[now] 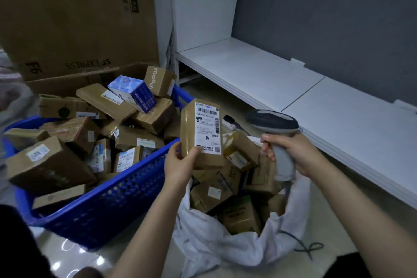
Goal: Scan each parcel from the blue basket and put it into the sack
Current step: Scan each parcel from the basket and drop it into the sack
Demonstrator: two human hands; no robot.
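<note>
Cardboard, brown and wrapped in glossy clear tape, forms the slim oblong parcel (pixel 188 133) held upright at the centre of the frame, above the gap between basket and sack. Its white label with black barcodes faces the camera. The left hand (pixel 180 162) grasps its lower end, with the thumb lying over the label's bottom edge. Just right of it, the right hand (pixel 291 153) is clenched round the pale grey handle of a scanner (pixel 274 124), whose dark rounded head points toward the parcel.

The blue basket (pixel 117 201), hard plastic pierced with rows of small holes, fills the lower left and is heaped with taped brown boxes lying at all angles. A glossy blue-and-white printed carton (pixel 133 92) sits on top of them. The sack (pixel 214 239), white, soft and crumpled, gapes open at lower centre with more brown boxes (pixel 239 214) inside. A thin dark cable (pixel 302 244) trails over its right edge.

Pale, shiny floor tiles (pixel 67 248) reflect light at lower left. A large flat carton (pixel 79 13) stands at upper left, a smooth white shelf (pixel 259 70) runs along the right, and a matt grey wall (pixel 327 7) rises behind it
</note>
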